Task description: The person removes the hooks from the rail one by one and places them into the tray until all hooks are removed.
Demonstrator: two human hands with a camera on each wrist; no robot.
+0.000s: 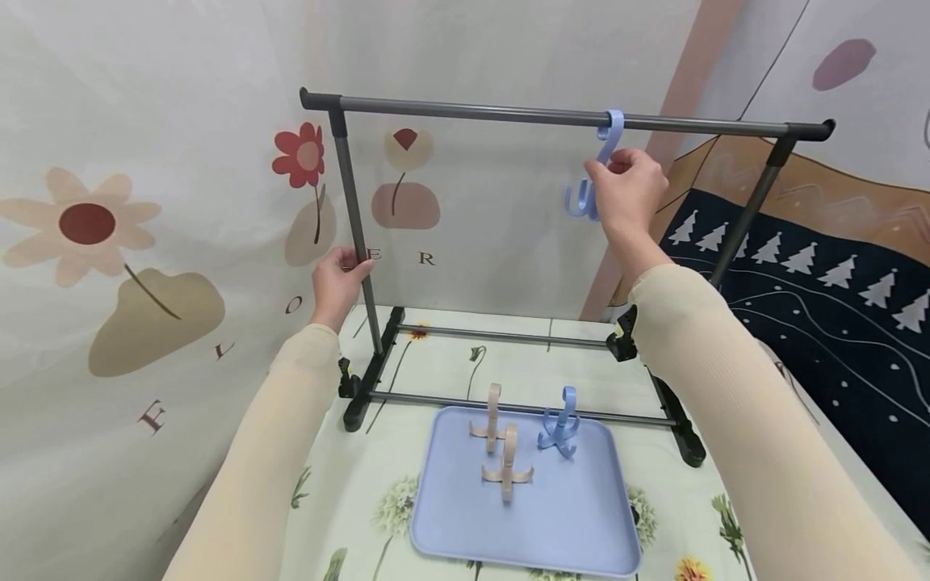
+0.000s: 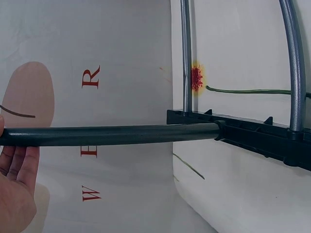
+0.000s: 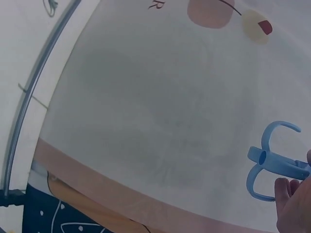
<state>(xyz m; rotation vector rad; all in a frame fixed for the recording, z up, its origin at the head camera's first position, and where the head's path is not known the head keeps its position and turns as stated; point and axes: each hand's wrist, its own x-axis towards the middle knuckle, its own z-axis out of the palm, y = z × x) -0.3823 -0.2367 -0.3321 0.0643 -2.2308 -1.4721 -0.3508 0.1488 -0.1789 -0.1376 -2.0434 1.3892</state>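
My right hand (image 1: 630,190) pinches the stem of a blue multi-prong hook (image 1: 607,145), whose curved top sits over the rack's horizontal bar (image 1: 472,111) right of centre. In the right wrist view the lower prongs of the blue hook (image 3: 274,162) curl out beyond my right fingers (image 3: 284,189). My left hand (image 1: 338,284) grips the left upright (image 1: 350,194) of the dark rack around mid-height. The left wrist view shows that upright (image 2: 121,135) running from the thumb and fingers down to the black foot.
A blue tray (image 1: 538,532) lies on the floral tablecloth (image 1: 349,484) before the rack. On it are two beige hooks (image 1: 507,468) and another blue hook (image 1: 559,428). Lower crossbars (image 1: 501,336) join the black feet (image 1: 370,379). A printed curtain (image 1: 182,97) hangs behind.
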